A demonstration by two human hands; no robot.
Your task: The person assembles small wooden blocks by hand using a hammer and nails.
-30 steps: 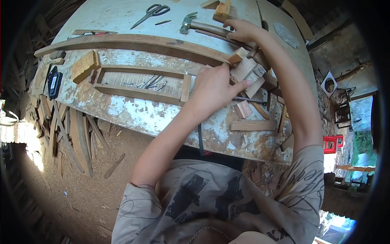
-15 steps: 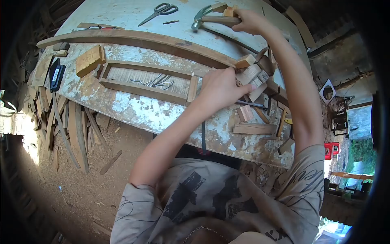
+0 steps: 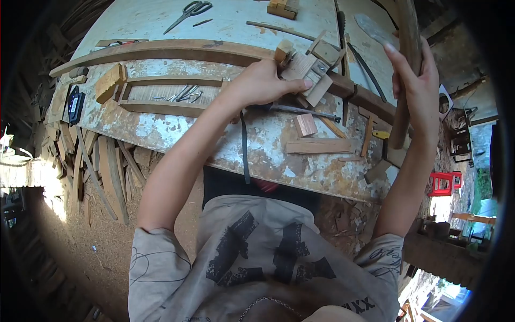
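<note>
My left hand (image 3: 259, 85) rests on the bench and grips a small assembly of pale wooden pieces (image 3: 299, 66), its thumb pressed along the near side. The fingers on the far side are partly hidden. My right hand (image 3: 421, 88) is raised at the right, wrapped around a hammer's wooden handle (image 3: 409, 32). That handle stands nearly upright, and the hammer head is out of view. A metal rod-like tool (image 3: 308, 112) lies just below the assembly. Beside it sit a small wood block (image 3: 305, 125) and a flat wood piece (image 3: 322, 145).
A shallow wooden tray (image 3: 161, 106) with several nails (image 3: 185, 94) lies left of my left hand. Behind it runs a long wooden beam (image 3: 161, 49). Scissors (image 3: 188, 15) lie farther back, and a yellowish block (image 3: 110, 83) stands at the tray's left end.
My right hand has lifted the hammer off the far part of the bench and swung it right and nearer. My left hand stays on the wooden assembly; the view has shifted.
</note>
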